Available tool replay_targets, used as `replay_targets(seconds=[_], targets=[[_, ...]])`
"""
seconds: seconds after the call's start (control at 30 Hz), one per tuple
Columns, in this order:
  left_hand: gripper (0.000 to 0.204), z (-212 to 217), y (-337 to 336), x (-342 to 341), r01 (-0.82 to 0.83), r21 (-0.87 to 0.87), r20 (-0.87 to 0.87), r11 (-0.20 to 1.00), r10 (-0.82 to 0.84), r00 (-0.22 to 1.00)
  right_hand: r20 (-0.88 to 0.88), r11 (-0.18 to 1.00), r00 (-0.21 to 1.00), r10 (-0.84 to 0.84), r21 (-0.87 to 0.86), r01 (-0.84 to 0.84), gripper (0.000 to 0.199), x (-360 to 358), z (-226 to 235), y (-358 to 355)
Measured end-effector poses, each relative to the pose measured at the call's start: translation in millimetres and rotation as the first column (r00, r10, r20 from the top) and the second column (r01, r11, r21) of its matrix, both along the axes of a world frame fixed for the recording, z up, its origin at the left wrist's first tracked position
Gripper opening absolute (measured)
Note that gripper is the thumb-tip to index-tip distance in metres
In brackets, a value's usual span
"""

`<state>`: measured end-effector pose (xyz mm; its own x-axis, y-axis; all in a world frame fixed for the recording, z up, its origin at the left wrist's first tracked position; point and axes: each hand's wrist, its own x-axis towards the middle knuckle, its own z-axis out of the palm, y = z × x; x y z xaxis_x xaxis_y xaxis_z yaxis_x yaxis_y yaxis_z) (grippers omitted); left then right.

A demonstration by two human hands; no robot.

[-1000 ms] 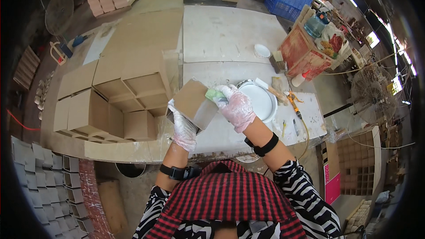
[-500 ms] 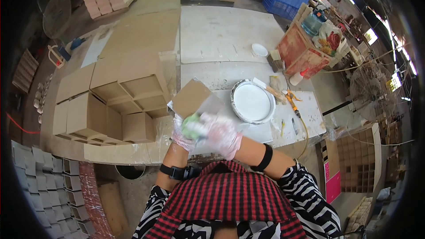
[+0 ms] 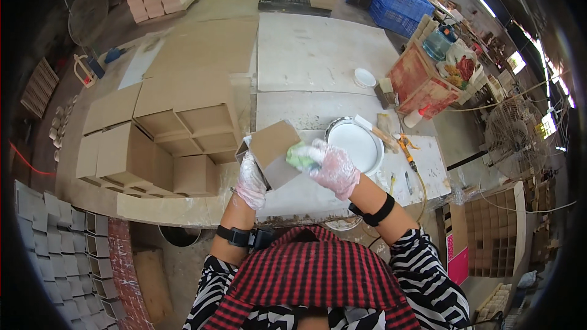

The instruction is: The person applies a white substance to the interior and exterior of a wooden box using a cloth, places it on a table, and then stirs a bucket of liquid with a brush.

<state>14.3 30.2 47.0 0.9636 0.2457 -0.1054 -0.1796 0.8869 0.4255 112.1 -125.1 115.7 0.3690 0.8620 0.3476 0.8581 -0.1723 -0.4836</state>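
My left hand [image 3: 251, 184], in a whitish-smeared glove, grips a small cardboard box [image 3: 276, 142] by its near left side. The box is tilted, brown on one face and pale grey on another. My right hand [image 3: 334, 168], gloved the same way, is closed round a green sponge [image 3: 301, 155]. The sponge lies against the right edge of the box. Just beyond the right hand stands a round tub of white paste or paint [image 3: 353, 145], with a flat brush [image 3: 370, 128] across its rim.
Brown cardboard boxes [image 3: 194, 178] are stacked at the left of the table. Right of the tub lie an orange air gun [image 3: 408, 150] with a yellow hose and a knife [image 3: 408, 178]. A small white bowl [image 3: 364, 77] and a red-and-white bottle [image 3: 413, 117] stand farther back, near a reddish wooden crate [image 3: 422, 82].
My right hand has moved right with the sponge, from beside my left hand to the box's right edge. The box has turned and tilted, showing more of its grey face.
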Motion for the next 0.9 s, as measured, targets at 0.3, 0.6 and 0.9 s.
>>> replay_targets(seconds=[0.3, 0.6, 0.9], targets=[[0.038, -38.2, -10.4, 2.1, 0.074, -0.016, 0.022, 0.997, -0.074, 0.997, 0.477, 0.983, 0.871, 0.116, 0.072, -0.17, 0.026, 46.5, -3.6, 25.1], [0.042, -49.5, -7.4, 0.8, 0.218, 0.086, -0.099, 0.972, -0.21, 0.973, 0.234, 0.899, 0.954, 0.187, -0.433, -0.071, 0.026, 5.0, 39.4, 43.4], [0.041, -51.0, -12.0, -3.4, 0.253, 0.086, -0.031, 0.964, -0.252, 0.967, 0.4, 0.932, 0.843, 0.36, -0.196, -0.305, 0.032, -14.7, -1.7, 28.8]])
